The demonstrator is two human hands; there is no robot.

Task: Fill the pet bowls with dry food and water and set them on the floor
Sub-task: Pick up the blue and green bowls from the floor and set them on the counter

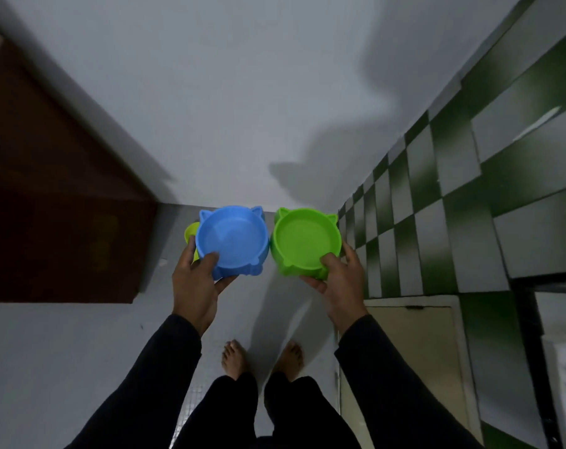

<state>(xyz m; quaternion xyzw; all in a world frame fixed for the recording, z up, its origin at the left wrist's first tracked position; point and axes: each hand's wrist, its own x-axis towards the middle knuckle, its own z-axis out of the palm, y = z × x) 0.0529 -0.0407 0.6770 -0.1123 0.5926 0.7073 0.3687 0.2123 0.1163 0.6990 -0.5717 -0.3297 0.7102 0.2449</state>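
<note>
One head-worn view looks steeply down (wide-angle) at floor (80, 351) close below.

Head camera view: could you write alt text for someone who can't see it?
A standing person holds two empty cat-eared bowls side by side: a blue bowl in the left hand and a green bowl in the right hand. Bare feet show below.

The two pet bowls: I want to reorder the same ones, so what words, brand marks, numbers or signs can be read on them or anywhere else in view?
None on the blue bowl.
None on the green bowl.
None on the wall, door or tiles either; the picture is slightly blurred.
</note>
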